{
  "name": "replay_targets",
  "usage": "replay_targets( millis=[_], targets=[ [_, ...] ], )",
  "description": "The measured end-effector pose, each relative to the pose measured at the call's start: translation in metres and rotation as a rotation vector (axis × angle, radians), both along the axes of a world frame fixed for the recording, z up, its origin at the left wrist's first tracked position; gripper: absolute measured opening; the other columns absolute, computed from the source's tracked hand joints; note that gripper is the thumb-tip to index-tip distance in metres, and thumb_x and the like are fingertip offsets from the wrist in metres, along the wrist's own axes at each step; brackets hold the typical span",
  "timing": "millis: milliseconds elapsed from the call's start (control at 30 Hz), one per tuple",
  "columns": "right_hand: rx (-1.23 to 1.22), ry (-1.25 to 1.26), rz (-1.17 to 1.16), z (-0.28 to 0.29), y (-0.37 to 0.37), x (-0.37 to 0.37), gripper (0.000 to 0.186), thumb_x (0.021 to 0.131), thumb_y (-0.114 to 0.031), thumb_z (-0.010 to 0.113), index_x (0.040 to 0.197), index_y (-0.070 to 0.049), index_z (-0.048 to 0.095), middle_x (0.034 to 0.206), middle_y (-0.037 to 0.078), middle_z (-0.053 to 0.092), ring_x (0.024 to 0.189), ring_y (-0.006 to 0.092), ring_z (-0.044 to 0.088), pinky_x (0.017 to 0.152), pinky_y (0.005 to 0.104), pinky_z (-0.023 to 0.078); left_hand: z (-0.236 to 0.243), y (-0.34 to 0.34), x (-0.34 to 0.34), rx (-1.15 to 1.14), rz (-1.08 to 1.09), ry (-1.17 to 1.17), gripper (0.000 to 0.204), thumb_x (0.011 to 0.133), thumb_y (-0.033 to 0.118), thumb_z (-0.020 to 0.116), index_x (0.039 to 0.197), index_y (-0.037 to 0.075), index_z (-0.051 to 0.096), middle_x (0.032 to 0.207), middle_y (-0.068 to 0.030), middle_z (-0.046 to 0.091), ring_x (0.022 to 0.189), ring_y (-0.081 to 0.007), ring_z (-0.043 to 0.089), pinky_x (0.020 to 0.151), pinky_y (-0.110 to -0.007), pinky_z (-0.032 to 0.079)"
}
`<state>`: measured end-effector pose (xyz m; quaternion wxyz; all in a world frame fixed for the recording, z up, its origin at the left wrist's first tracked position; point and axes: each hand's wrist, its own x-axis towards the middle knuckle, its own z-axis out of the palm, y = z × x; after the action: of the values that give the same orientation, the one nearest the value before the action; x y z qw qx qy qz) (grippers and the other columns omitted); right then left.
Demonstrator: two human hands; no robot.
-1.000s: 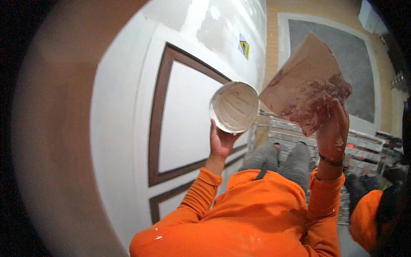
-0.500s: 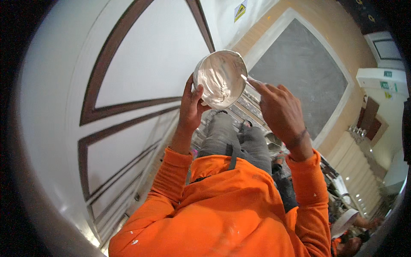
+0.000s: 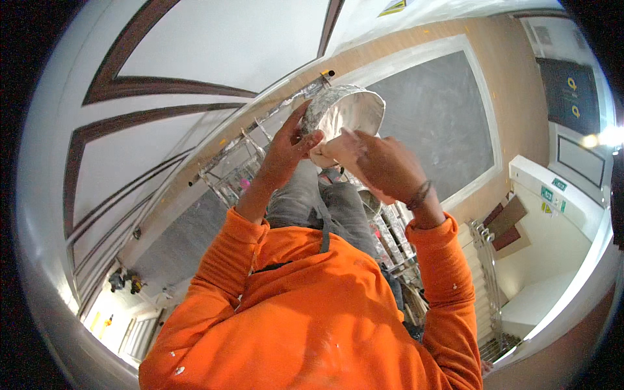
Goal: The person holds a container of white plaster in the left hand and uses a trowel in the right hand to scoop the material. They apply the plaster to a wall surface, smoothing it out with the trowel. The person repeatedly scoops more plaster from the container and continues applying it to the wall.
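My left hand grips a round bowl by its left side, fingers and thumb against the outer wall. The bowl is tilted, streaked grey and white outside, with pale paste inside. My right hand is at the bowl's front right edge, fingers curled and partly blurred against the paste; whether anything is between them I cannot make out. Below both hands are my grey-trousered legs on a splattered metal work platform.
Left, white panelled woodwork with brown trim. Beyond the bowl, a grey panel with pale border on a tan floor. Right, a stair railing and white wall section with signs. A yellow warning sign is at the top.
The pink-stained sheet has left my right hand, which is now curled at the bowl. The bowl has tilted, and the view has swung, showing more of the platform and railing.
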<state>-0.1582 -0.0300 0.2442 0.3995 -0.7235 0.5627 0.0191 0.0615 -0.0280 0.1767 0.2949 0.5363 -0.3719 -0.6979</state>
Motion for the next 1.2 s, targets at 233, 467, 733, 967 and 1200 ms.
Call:
replay_targets(
  millis=[233,467,733,967,1200],
  targets=[
    [0.078,0.222,0.085,-0.026,0.013,-0.014,0.035,0.088,-0.019,0.052,0.121,-0.009,0.054,0.087,0.02,0.067,0.084,0.0379,0.065,0.077,0.0464,0.052,-0.033,0.038,-0.006,-0.267,-0.111,-0.153,0.071,0.09,0.034,0.068,0.148,0.012,0.033,0.109,-0.0072,0.061,0.09,-0.0126,0.06,0.076,-0.027,0.051],
    [-0.159,-0.169,0.016,-0.032,0.026,-0.089,0.037,0.086,-0.024,0.063,0.117,-0.005,0.057,0.107,0.019,0.063,0.101,0.0379,0.061,0.085,0.0454,0.049,-0.033,0.065,-0.008,0.06,0.183,0.278,0.076,0.087,0.033,0.07,0.148,0.015,0.028,0.116,-0.0089,0.059,0.098,-0.016,0.059,0.078,-0.031,0.052],
    [0.38,-0.217,-0.089,-0.033,0.03,-0.147,0.041,0.086,-0.033,0.062,0.114,-0.003,0.055,0.107,0.021,0.062,0.101,0.0412,0.059,0.086,0.046,0.046,-0.05,0.081,-0.042,0.132,-0.064,0.661,0.1,0.073,0.016,0.081,0.151,0.016,0.019,0.134,-0.0085,0.048,0.118,-0.0195,0.051,0.095,-0.033,0.047],
    [0.539,-0.084,0.087,-0.022,0.02,-0.127,0.033,0.085,-0.026,0.066,0.11,-0.004,0.059,0.11,0.018,0.062,0.105,0.0382,0.057,0.09,0.0419,0.046,-0.046,0.104,-0.044,0.453,-0.099,0.634,0.098,0.078,0.05,0.074,0.149,0.009,0.02,0.141,-0.0124,0.041,0.124,-0.0233,0.047,0.098,-0.04,0.046],
    [0.462,-0.148,0.304,-0.048,0.013,-0.169,0.033,0.082,-0.023,0.067,0.102,-0.002,0.053,0.088,0.011,0.06,0.08,0.0188,0.054,0.073,0.0371,0.047,-0.027,0.103,-0.064,0.22,-0.231,0.406,0.086,0.08,0.062,0.065,0.141,0.011,0.035,0.13,-0.0147,0.048,0.116,-0.0273,0.054,0.075,-0.043,0.058]
  ],
)
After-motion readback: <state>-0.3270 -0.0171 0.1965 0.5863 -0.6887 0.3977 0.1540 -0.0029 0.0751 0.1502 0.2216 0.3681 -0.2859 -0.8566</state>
